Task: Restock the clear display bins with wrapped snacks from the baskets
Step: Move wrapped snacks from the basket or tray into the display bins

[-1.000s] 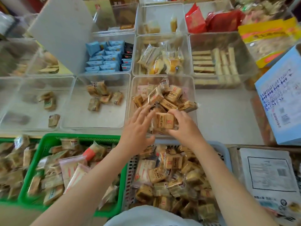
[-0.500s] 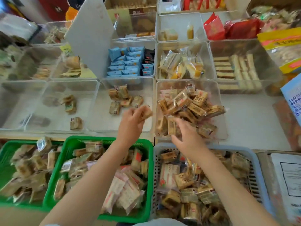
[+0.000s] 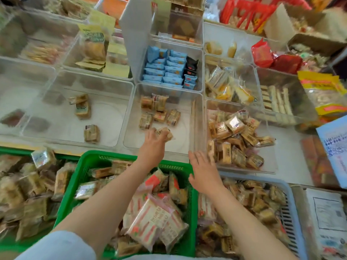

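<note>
Shop counter packed with bins and baskets. Nearest, green basket (image 3: 90, 177) and grey basket (image 3: 289, 196) hold wrapped snacks. Right hand (image 3: 203, 170) spread, empty, at full bin (image 3: 270, 166). Left hand (image 3: 153, 145) pinches snack (image 3: 165, 133) over middle bin (image 3: 131, 117). Risk: loose pinch drops it outside bin.

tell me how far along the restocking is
Done: the right-hand clear bin already holds a good pile. In hand: the left hand grips one wrapped snack over the sparse middle bin; the right hand is open. Left: the green basket and grey basket remain full.
</note>
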`<state>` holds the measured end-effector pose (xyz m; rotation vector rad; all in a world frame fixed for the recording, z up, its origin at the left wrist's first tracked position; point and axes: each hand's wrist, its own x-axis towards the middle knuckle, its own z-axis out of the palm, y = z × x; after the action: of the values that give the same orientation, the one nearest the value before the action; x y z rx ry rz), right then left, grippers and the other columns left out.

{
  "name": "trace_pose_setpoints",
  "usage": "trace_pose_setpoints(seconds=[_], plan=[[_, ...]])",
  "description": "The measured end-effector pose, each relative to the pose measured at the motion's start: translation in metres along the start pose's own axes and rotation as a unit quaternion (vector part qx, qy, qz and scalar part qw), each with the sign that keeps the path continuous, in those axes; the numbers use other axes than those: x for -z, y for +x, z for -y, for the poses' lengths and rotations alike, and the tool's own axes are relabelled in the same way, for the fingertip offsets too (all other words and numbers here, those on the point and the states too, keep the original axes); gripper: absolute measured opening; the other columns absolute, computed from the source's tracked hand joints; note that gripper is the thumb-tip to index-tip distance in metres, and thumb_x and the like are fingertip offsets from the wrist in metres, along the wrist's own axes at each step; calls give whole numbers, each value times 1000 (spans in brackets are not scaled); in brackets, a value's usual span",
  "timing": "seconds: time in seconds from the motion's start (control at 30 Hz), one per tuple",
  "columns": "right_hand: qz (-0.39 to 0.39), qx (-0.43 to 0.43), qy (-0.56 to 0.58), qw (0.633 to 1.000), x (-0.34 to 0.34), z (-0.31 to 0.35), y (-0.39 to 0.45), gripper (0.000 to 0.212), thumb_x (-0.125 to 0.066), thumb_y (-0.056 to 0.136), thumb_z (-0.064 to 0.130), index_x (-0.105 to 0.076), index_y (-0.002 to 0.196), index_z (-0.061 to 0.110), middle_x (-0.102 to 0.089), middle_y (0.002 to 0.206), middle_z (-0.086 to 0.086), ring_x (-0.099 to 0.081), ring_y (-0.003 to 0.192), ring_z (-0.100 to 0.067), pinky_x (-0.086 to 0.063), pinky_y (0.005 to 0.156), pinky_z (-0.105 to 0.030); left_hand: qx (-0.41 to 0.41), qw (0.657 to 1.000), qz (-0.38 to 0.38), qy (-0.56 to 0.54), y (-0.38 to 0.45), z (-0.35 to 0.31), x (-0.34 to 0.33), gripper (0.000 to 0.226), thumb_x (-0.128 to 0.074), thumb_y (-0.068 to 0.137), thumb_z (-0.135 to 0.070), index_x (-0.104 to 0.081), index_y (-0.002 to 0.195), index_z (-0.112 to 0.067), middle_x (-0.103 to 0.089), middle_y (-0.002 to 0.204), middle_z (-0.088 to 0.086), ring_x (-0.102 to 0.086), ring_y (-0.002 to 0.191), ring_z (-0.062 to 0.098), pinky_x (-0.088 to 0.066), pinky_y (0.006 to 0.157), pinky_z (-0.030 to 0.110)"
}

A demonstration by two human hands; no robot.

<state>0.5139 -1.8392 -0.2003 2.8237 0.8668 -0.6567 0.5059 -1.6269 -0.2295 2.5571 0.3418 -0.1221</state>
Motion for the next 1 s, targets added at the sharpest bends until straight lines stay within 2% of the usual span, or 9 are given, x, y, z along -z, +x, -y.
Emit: trace_pose_setpoints(seconds=[0.13, 0.27, 0.47, 0.53, 0.63, 0.7, 0.77, 0.87, 1.0], plan=[[-38, -9, 53, 998, 12, -4, -2, 69, -49, 99, 25, -18, 160, 19, -13, 167, -10, -3, 155, -27, 0, 126, -47, -51, 996, 46, 57, 8, -2, -15, 37, -25, 101, -28, -43, 133, -21, -44, 138, 17, -37, 125, 36, -44, 97, 48], [-197, -110, 36, 973, 18, -25, -1, 55, -58, 92, 18, -42, 145, 14, -35, 156, -21, -27, 148, -38, -27, 120, -54, -93, 985, 42, 140, -7, -5, -27, 54, -17, 99, -45, -57, 127, -22, -58, 127, 6, -50, 120, 27, -39, 99, 46], [-171, -293, 173, 924, 17, -67, 18, 68, -62, 95, 18, -26, 152, 16, -59, 129, -14, -52, 121, -33, -47, 98, -45, -99, 986, 44, 127, -31, -2, -37, 62, -21, 100, -53, -52, 140, -18, -59, 137, 5, -49, 129, 28, -34, 109, 50], [-208, -310, 267, 889, 22, -76, 19, 66, -64, 94, 15, -28, 149, 19, -61, 126, -11, -59, 113, -31, -55, 91, -46, -93, 987, 55, 116, -32, -5, -34, 68, -15, 97, -57, -49, 143, -21, -55, 142, 3, -45, 134, 26, -27, 114, 48], [-265, -318, 495, 764, 40, -84, 11, 57, -71, 91, 22, -38, 137, 25, -62, 124, -5, -66, 100, -20, -60, 81, -41, -53, 994, 75, 56, -29, -15, -21, 70, -21, 95, -62, -35, 152, -24, -43, 152, 1, -35, 142, 21, -17, 120, 44], [-235, -278, 598, 714, 56, -84, 4, 48, -74, 91, 26, -45, 129, 23, -65, 118, 3, -70, 93, -9, -60, 73, -27, -22, 994, 68, -81, -27, -26, -8, 69, -48, 96, -53, -25, 155, -26, -35, 156, 0, -31, 143, 19, -23, 120, 43], [-143, -199, 647, 722, 69, -79, -1, 42, -72, 93, 26, -53, 131, 21, -68, 114, 9, -71, 88, -1, -57, 64, -18, -58, 983, 28, -170, -25, -40, 5, 81, -65, 90, -46, -21, 156, -30, -26, 159, -3, -25, 146, 17, -27, 119, 40], [-44, -113, 622, 773, 76, -70, 5, 48, -74, 91, 30, -59, 136, 26, -72, 115, 6, -71, 99, -10, -58, 73, -23, -191, 977, -34, -92, -16, -53, 15, 89, -73, 81, -47, -25, 155, -32, -24, 162, -4, -22, 149, 21, -29, 117, 44], [13, -64, 632, 772, 78, -57, 12, 57, -80, 84, 32, -55, 136, 35, -72, 109, -2, -72, 93, -12, -55, 72, -23, -249, 968, 12, -34, -2, -50, 12, 80, -79, 77, -38, -42, 147, -25, -33, 160, -2, -20, 151, 25, -30, 115, 48]])
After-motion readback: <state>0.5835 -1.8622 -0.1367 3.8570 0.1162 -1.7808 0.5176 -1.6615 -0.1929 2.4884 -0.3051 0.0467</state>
